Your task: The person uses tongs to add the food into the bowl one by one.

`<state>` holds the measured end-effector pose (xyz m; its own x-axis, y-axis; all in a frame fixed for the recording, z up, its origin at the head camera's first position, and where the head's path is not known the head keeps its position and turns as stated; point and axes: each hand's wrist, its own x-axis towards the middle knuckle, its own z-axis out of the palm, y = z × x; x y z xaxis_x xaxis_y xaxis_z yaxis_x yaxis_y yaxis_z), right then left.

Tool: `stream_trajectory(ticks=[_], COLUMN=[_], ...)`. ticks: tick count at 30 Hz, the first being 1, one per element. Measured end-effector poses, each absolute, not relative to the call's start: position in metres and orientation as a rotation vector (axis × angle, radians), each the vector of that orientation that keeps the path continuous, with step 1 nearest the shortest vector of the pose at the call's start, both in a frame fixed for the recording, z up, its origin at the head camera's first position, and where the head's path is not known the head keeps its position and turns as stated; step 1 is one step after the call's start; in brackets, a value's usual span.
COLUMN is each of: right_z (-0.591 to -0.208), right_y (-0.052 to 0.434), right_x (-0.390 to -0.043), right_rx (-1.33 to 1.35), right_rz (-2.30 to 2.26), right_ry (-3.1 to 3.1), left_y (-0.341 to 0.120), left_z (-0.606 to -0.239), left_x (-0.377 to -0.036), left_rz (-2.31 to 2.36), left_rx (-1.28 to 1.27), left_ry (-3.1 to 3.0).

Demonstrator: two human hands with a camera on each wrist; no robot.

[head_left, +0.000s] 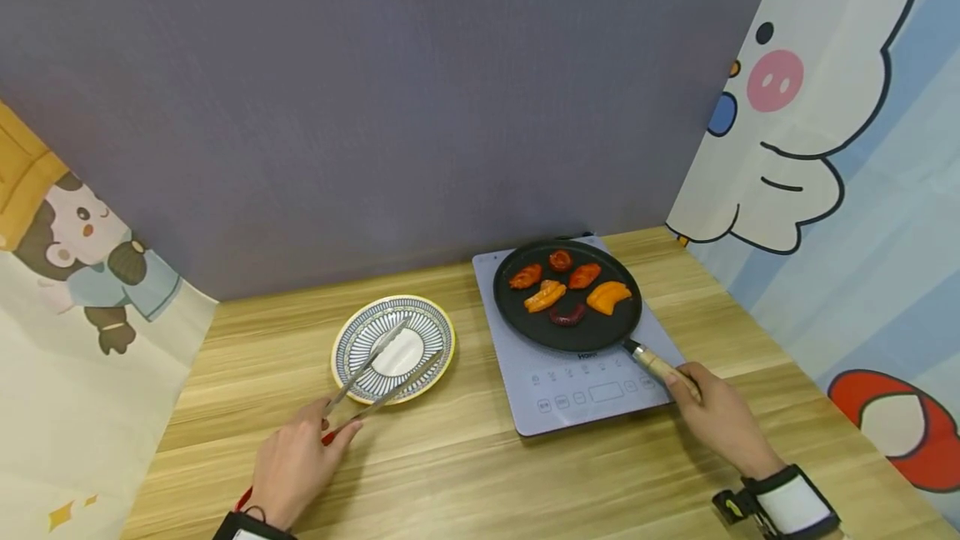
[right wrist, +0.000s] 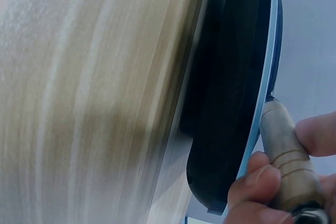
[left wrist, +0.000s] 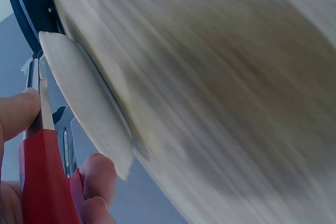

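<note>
Right now my left hand (head_left: pixel 294 463) pinches the springy, slippery metal tongs (head_left: pixel 382 373) by their red grip, while my right hand (head_left: pixel 716 417) clasps the likely heavy pan (head_left: pixel 567 296) by its wooden handle (head_left: pixel 660 367).

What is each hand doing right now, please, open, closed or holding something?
Left hand: closed on the red-handled tongs, whose tips are over the plate.
Right hand: closed around the wooden pan handle.
</note>
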<state>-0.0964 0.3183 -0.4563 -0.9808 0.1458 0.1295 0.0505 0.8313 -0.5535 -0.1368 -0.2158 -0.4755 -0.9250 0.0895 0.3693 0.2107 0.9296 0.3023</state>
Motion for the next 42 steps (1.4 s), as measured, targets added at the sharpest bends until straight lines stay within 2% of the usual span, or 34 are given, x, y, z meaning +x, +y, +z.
stream_trajectory(ticks=[42], right_z=[-0.455], right_y=[0.317], right_x=[-0.096], right_rx=[-0.165], right_rz=[0.846], right_ry=[-2.857], left_y=[-0.279], left_z=[-0.479], left_x=[-0.141], left_rz=[-0.618], left_rx=[-0.295], left_ry=[-2.975])
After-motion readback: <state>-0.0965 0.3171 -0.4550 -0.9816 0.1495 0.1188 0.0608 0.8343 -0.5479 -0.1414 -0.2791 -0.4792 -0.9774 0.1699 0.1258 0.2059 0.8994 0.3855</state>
